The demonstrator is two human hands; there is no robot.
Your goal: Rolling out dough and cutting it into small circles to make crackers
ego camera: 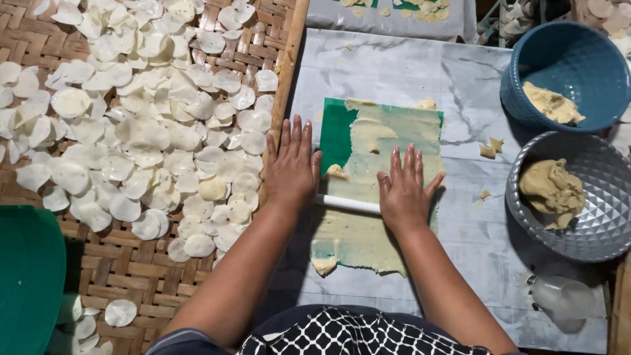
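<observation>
Rolling: both hands press flat on a thin white rolling rod (346,204) that lies across the dough sheet.
Woven mat: a large brown woven bamboo tray (125,276) fills the left side, strewn with many thin round white dough discs (144,131).
Tabletop: a grey marbled plastic-covered tabletop (407,72) carries the work, to the right of the tray.
Green sheet: a green plastic sheet (336,135) lies at the middle of the tabletop, spread with pale yellow flattened dough (368,230).
Bowls: a blue round bowl (572,59) with a lump of dough sits at the far right corner; a silver faceted bowl (585,223) with more dough sits just nearer, along the right edge.
Left hand: the left hand (291,171) rests palm down on the rod's left end at the sheet's left edge, fingers straight and spread, gripping nothing.
Right hand: the right hand (404,190) lies palm down on the rod over the dough, fingers extended, likewise not closed around it.
</observation>
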